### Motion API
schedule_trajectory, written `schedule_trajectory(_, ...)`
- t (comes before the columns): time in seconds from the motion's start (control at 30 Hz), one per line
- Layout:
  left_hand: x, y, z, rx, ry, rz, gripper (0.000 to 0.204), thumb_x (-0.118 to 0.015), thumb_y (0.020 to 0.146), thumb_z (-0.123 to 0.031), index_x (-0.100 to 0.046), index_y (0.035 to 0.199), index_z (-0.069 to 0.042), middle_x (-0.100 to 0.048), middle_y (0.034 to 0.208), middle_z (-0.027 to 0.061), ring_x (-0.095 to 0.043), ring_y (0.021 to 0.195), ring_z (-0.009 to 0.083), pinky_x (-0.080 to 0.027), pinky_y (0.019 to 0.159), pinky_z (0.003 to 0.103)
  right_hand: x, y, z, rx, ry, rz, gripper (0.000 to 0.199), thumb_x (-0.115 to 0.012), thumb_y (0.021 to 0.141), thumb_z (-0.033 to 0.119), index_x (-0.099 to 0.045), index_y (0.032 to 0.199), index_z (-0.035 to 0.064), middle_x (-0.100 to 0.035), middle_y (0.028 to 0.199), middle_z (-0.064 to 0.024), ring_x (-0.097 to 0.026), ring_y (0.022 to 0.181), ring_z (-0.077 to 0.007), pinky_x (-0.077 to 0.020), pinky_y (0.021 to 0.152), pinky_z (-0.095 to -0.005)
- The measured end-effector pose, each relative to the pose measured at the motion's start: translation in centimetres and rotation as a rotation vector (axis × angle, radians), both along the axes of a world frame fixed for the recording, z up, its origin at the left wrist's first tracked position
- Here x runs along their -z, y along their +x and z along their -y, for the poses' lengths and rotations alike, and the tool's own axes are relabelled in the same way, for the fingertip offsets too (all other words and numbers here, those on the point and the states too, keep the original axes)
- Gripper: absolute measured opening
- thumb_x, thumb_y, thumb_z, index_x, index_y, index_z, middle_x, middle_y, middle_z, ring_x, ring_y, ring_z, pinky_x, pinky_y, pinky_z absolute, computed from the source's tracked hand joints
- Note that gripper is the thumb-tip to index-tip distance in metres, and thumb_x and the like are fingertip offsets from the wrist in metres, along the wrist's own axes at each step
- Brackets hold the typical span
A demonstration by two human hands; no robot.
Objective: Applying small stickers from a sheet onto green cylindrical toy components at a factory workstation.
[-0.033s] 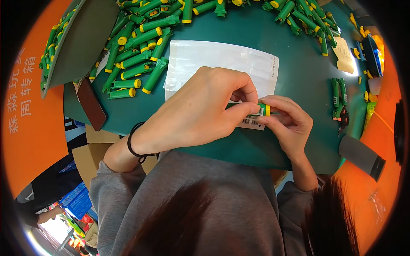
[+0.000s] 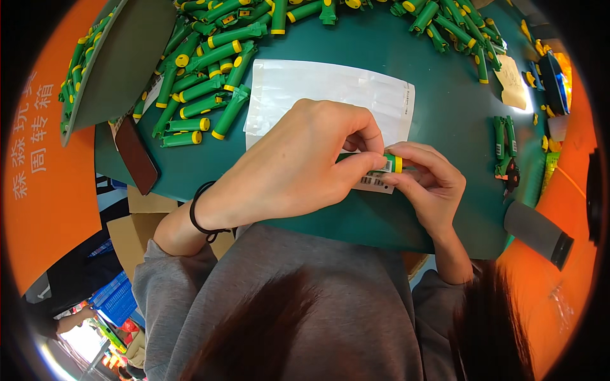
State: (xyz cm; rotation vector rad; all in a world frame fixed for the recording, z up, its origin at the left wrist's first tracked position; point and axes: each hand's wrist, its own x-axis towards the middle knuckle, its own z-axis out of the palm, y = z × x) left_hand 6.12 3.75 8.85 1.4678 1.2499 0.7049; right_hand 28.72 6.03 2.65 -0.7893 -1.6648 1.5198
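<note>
Over a white sticker sheet [image 2: 330, 86], both hands meet on a small green plastic tube with a yellow end [image 2: 398, 164]. My left hand [image 2: 305, 159] reaches across from the left, its thumb and forefinger pinched on the tube's side at a small white label with dark bars [image 2: 387, 166]. The rest of the tube is hidden behind that hand. My right hand [image 2: 435, 181] is closed round the yellow end, thumb below and fingers above. Rows of printed labels [image 2: 372, 181] show on the sheet just under the tube.
Many similar green tubes [image 2: 203, 105] are heaped at the far left, and another heap [image 2: 454, 25] lies far right. A grey tilted bin [image 2: 121, 63], a dark brown flat case [image 2: 136, 155], two tubes [image 2: 505, 136] and a grey cylinder [image 2: 537, 232] stand around the green table [image 2: 445, 95].
</note>
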Motion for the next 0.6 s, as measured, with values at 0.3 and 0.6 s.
schedule_trajectory(0.3,0.3,0.3,0.0,-0.001,0.025,-0.025,0.008,-0.069,0.087,-0.002,-0.066,0.092,0.004,-0.069,0.084,0.0059,-0.065,0.079,0.0131,-0.054,0.079,0.028,0.1,0.2,0.1,0.008,-0.015,-0.010,0.036,-0.075,0.077,-0.012,-0.066,0.112,-0.0074,-0.066,0.114,-0.0178,-0.066,0.102,-0.0212,-0.0589,0.085,-0.0305)
schedule_trajectory(0.6,2.6,0.5,-0.3,0.118,-0.284,0.233,0.026,-0.063,0.099,-0.026,-0.063,0.097,0.000,-0.060,0.071,-0.0001,-0.055,0.067,0.0061,-0.044,0.060,0.023,0.9,-0.1,-0.4,-0.034,0.113,-0.015,0.034,-0.074,0.077,-0.013,-0.066,0.110,-0.0085,-0.065,0.113,-0.0191,-0.066,0.099,-0.0225,-0.0592,0.081,-0.0321)
